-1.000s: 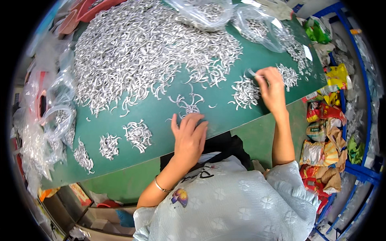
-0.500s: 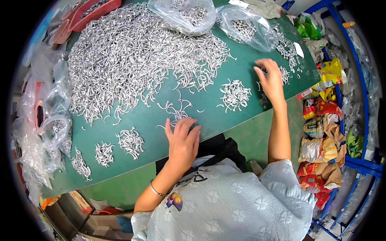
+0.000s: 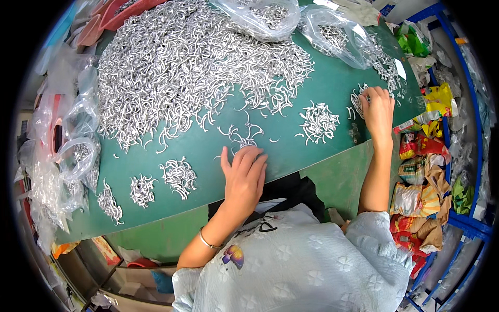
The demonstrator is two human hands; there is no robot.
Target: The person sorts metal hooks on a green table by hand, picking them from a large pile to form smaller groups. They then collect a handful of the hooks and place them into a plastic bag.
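Many small curved silvery metal pieces lie in a wide heap point(image 3: 171, 67) on the green table point(image 3: 270, 169). My left hand point(image 3: 244, 174) rests near the table's front edge, palm down, thumb apart and fingers stretched over a loose scatter of curved pieces point(image 3: 243, 134). Its fingertips cover part of that scatter. To the right, my right hand point(image 3: 379, 112) is at a small pile of pieces point(image 3: 356, 103), its fingers bent and thumb close to the index finger; whatever is between them is hidden. Between the hands sits another small pile point(image 3: 318, 123).
Three small piles point(image 3: 179, 178) stand along the front left. Clear plastic bags of pieces point(image 3: 332, 39) lie at the back, with a red tray point(image 3: 130, 14) at back left. Plastic bags point(image 3: 57, 171) crowd the left edge. A blue rack point(image 3: 462, 221) and coloured packages point(image 3: 416, 200) are on the right.
My right hand has moved onto the right-hand pile, its fingers bending and the thumb gap narrowing. My left hand stays at the same scatter. The whole view has shifted slightly.
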